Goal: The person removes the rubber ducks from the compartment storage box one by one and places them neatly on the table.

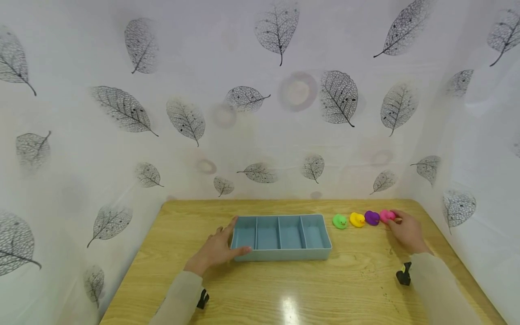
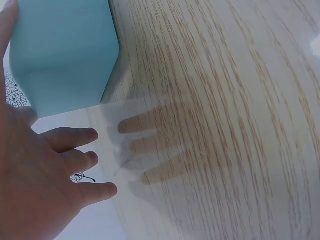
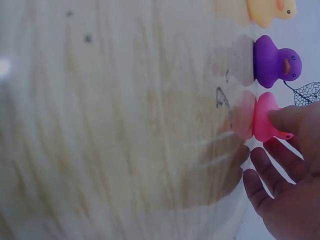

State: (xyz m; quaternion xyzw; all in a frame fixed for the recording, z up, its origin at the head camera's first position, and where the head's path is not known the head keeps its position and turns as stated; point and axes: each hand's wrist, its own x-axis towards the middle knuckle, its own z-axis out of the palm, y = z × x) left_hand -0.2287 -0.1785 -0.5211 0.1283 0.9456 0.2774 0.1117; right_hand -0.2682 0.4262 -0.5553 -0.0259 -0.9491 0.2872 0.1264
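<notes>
At the left end of a blue-grey tray (image 1: 282, 255) with several compartments, my left hand (image 1: 215, 249) is spread out. Its thumb lies at the front rim and a fingertip reaches the back left corner. The other fingers stand off the tray's end wall (image 2: 65, 55) in the left wrist view, nearly straight. Over on the right, my right hand (image 1: 408, 231) pinches a pink rubber duck (image 1: 387, 215) between thumb and finger. The remaining fingers are loosely bent below the duck (image 3: 265, 117) in the right wrist view.
Beside the pink duck, a purple duck (image 1: 372, 218), a yellow duck (image 1: 357, 220) and a green duck (image 1: 339, 221) form a row right of the tray. They stand on a wooden table (image 1: 260, 289). A leaf-printed white curtain (image 1: 260, 135) encloses the back and sides.
</notes>
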